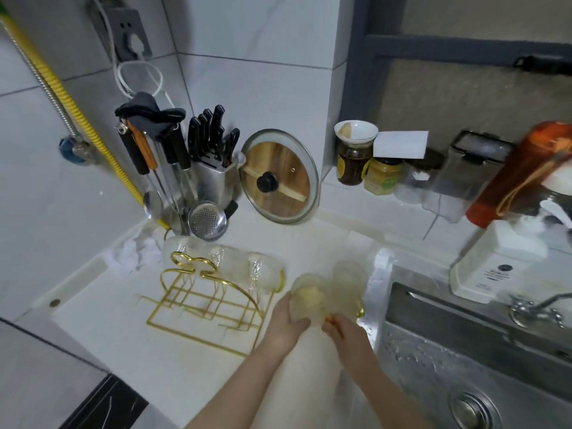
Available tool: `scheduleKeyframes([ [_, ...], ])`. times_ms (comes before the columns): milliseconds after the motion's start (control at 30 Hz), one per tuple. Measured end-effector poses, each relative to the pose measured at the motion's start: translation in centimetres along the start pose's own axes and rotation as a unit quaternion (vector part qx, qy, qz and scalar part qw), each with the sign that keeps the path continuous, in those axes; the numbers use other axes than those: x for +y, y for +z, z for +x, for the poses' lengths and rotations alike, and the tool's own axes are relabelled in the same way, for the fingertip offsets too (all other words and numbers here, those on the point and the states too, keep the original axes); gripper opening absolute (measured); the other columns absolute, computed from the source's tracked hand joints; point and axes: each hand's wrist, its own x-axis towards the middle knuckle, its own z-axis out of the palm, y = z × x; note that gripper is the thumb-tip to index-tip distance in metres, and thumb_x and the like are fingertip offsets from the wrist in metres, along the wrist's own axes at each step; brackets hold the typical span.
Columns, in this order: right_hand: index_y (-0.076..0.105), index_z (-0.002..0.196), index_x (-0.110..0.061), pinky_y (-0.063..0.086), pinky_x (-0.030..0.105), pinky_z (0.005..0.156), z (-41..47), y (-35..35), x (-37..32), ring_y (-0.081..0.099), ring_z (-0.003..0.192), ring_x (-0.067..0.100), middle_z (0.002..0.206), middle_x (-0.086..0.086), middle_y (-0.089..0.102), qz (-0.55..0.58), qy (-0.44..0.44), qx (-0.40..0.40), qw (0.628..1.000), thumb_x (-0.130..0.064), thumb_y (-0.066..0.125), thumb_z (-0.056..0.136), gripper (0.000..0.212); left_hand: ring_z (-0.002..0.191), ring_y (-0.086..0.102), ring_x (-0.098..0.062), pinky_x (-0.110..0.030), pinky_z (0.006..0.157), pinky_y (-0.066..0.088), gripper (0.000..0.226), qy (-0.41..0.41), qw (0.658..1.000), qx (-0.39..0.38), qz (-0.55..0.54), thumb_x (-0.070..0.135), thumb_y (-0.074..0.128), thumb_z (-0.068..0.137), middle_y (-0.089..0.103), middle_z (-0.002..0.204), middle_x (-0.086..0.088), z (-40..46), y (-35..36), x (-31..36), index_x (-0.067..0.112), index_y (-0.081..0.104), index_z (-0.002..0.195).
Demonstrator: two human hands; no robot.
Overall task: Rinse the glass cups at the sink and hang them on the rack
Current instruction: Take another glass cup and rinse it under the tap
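A: On the white counter left of the sink (464,360), what do we hold?

B: Our left hand (286,317) curls round a clear, textured glass cup (306,297), gripping its bowl. Our right hand (343,331) pinches a gold handle (331,319) beside it. A second cup (348,280) sits just behind, touching the first; motion blur hides which cup the handle belongs to.

A: And the rack?

B: The gold wire rack (210,301) stands just left of our hands. We count three cups hung upside down along its far side (223,258), their walls faceted and transparent.

A: Which containers show contents?

B: A steel block (212,178) holds black-handled knives; a caddy (173,212) beside it holds hanging utensils, including a perforated skimmer (206,220). On the ledge, one jar (351,164) holds dark liquid, a second (383,176) something yellow.

A: And the basin?

B: Wet, with water droplets, and one drain (472,410).
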Motion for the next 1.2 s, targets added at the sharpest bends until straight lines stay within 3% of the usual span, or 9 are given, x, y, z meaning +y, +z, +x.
scheduleKeyframes([
  [67,0.054,0.087,-0.025,0.039,0.012,0.065,-1.6,-1.6,0.2,0.055,0.074,0.011,0.079,-0.006,0.061,0.007,-0.018,-0.009,1.0,-0.021,0.052,0.095,0.009,0.108,0.039,-0.001,0.006,0.072,0.031,0.069,0.033,0.999,-0.017,0.008,-0.001,0.066,0.083,0.042,0.117,0.01,-1.2,-0.1,0.3,0.004,0.031,0.141],
  [333,0.063,0.09,-0.037,0.042,0.006,0.079,-10.2,-8.4,0.9,0.06,0.09,-0.01,0.092,-0.034,0.064,0.043,-0.04,0.038,0.998,-0.018,0.059,0.091,0.02,0.137,0.023,-0.002,-0.024,0.114,0.022,0.105,0.14,0.977,-0.146,0.07,0.03,0.083,0.069,0.022,0.155,0.01,-4.8,0.9,1.6,0.026,0.015,0.15],
  [500,0.068,0.097,-0.03,0.048,0.014,0.086,-16.6,-10.4,2.0,0.065,0.091,-0.003,0.094,-0.02,0.073,0.167,0.007,0.118,0.979,-0.012,0.06,0.089,0.022,0.135,0.028,-0.005,-0.039,0.115,0.03,0.099,0.202,0.952,-0.226,0.039,0.037,0.083,0.067,0.028,0.147,0.011,-7.6,4.2,2.8,0.037,0.023,0.146],
  [667,0.069,0.101,-0.017,0.051,0.02,0.088,-22.8,-11.4,3.9,0.066,0.094,0.009,0.096,-0.006,0.074,0.308,0.067,0.234,0.92,-0.002,0.059,0.087,0.023,0.122,0.047,-0.006,-0.036,0.103,0.046,0.089,0.232,0.931,-0.281,0.026,0.047,0.085,0.054,0.041,0.135,0.012,-11.0,8.4,3.1,0.044,0.041,0.131],
  [800,0.069,0.103,-0.016,0.047,0.033,0.099,-27.0,-13.3,5.4,0.065,0.099,0.015,0.101,-0.001,0.073,0.349,0.084,0.282,0.89,-0.011,0.064,0.083,0.021,0.106,0.051,-0.002,-0.02,0.085,0.051,0.082,0.237,0.912,-0.334,0.029,0.023,0.088,0.063,0.045,0.128,0.006,-14.0,12.0,4.2,0.035,0.036,0.126],
  [900,0.071,0.106,-0.021,0.044,0.035,0.102,-29.3,-15.5,6.5,0.063,0.109,0.018,0.111,0.001,0.072,0.343,0.077,0.277,0.894,-0.038,0.072,0.073,0.037,0.121,0.043,-0.006,-0.024,0.095,0.041,0.097,0.252,0.899,-0.355,0.041,0.028,0.087,0.064,0.039,0.136,0.011,-15.5,14.6,5.4,0.034,0.029,0.142],
  [967,0.067,0.112,-0.016,0.043,0.037,0.105,-30.3,-17.0,7.9,0.062,0.113,0.02,0.113,0.003,0.07,0.336,0.081,0.276,0.897,-0.029,0.066,0.08,0.035,0.126,0.038,-0.003,-0.027,0.103,0.038,0.097,0.26,0.892,-0.366,0.055,0.031,0.087,0.064,0.034,0.139,0.014,-15.9,16.5,6.0,0.036,0.031,0.144],
  [1100,0.064,0.116,-0.009,0.041,0.038,0.108,-31.4,-20.6,11.9,0.061,0.113,0.019,0.115,0.006,0.069,0.318,0.096,0.264,0.905,-0.011,0.058,0.089,0.028,0.102,0.054,0.013,-0.013,0.081,0.05,0.088,0.249,0.889,-0.383,0.044,0.02,0.088,0.063,0.049,0.125,0.016,-16.7,21.2,7.1,0.034,0.037,0.133],
  [1200,0.068,0.111,-0.016,0.042,0.033,0.105,-31.6,-24.1,14.9,0.062,0.112,0.017,0.112,0.002,0.071,0.316,0.095,0.242,0.912,-0.021,0.062,0.083,0.029,0.11,0.056,0.002,-0.027,0.093,0.052,0.1,0.234,0.898,-0.369,0.048,0.028,0.089,0.056,0.05,0.128,0.015,-17.1,25.8,7.6,0.038,0.031,0.137],
])
